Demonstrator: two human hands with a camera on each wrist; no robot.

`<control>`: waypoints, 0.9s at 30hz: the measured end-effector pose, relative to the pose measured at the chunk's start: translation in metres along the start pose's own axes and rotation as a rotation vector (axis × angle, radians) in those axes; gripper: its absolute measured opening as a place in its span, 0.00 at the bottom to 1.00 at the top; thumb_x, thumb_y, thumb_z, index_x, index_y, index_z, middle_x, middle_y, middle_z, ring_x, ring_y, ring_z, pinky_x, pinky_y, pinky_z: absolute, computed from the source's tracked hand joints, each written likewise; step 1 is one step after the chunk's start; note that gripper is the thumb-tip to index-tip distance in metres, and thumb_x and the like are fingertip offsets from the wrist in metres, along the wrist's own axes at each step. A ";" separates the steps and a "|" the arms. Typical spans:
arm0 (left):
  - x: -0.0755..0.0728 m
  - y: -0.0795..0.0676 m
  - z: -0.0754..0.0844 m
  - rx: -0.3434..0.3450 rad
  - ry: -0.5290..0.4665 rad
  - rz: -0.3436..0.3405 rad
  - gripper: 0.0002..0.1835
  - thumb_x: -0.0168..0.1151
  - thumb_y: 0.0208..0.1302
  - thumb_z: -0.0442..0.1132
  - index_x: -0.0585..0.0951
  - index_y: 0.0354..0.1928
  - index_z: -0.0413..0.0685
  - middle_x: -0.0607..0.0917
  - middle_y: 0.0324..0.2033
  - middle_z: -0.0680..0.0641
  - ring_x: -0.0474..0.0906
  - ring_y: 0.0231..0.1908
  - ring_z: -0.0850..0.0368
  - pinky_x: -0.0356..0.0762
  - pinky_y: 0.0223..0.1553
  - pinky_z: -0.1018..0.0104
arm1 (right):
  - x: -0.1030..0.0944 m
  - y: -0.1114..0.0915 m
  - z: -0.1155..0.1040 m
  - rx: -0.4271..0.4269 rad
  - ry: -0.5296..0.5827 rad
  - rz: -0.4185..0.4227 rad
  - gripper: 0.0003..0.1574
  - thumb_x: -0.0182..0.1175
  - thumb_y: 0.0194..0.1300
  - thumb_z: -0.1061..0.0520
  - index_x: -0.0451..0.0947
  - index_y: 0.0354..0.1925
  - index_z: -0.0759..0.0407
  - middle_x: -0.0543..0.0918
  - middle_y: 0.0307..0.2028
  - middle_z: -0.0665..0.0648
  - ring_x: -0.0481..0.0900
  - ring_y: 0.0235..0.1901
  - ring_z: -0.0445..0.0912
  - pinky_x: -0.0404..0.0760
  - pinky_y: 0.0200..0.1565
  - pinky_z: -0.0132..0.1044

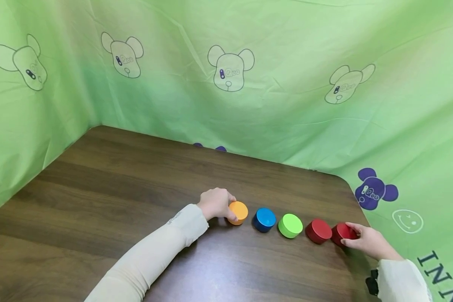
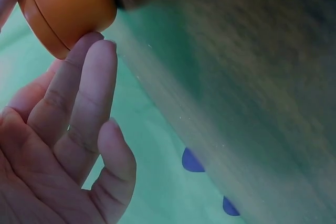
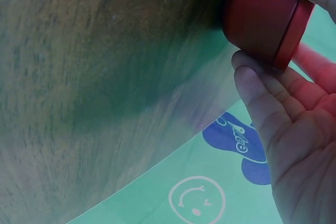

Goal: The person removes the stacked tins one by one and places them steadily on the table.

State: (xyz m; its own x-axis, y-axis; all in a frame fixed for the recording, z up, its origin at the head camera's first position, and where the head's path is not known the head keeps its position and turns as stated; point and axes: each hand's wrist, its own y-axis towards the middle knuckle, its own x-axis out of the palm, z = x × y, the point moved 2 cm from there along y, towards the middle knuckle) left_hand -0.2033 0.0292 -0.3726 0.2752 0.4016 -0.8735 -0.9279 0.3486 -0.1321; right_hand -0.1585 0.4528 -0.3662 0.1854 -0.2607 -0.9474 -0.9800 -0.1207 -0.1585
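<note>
Five small round lidded tins stand in a slanting row on the wooden table. At the row's left end, my left hand holds an orange tin between thumb and fingers. A seam below its lid shows in the left wrist view, where fingertips touch the orange tin. My right hand grips the dark red tin at the right end, thumb on the near side. Between the hands stand a blue tin, a light green tin and another red tin, which is close beside the gripped one.
The dark wooden table has a rounded corner at the far right. Green cloth with printed bear heads hangs behind it and along both sides. A small black object shows at my right sleeve.
</note>
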 end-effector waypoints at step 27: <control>-0.043 -0.060 -0.038 0.366 0.061 0.148 0.28 0.66 0.57 0.57 0.82 0.55 0.48 0.87 0.43 0.49 0.84 0.41 0.56 0.76 0.41 0.57 | -0.023 -0.025 -0.036 -0.082 0.169 0.258 0.53 0.52 0.72 0.48 0.29 0.73 0.69 0.40 0.67 0.82 0.41 0.65 0.77 0.42 0.61 0.70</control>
